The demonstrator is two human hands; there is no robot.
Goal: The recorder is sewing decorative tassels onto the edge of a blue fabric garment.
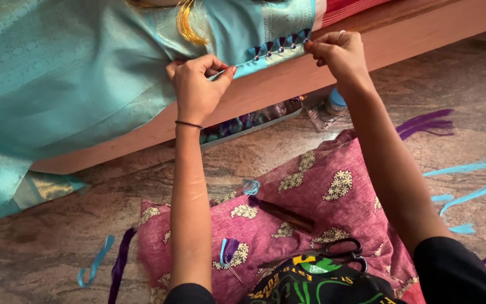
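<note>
The left hand (197,84) and right hand (337,52) are each pinching, with fingers closed, the tasselled edge of the turquoise silk cloth (74,73) that is draping over the wooden bed frame (310,70).

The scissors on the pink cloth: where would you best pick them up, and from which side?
Probably by the black loop handles of the scissors, coming from above. They lie flat on the pink cloth with the loops bare, and the blades point left, partly hidden against dark printed fabric.
</note>
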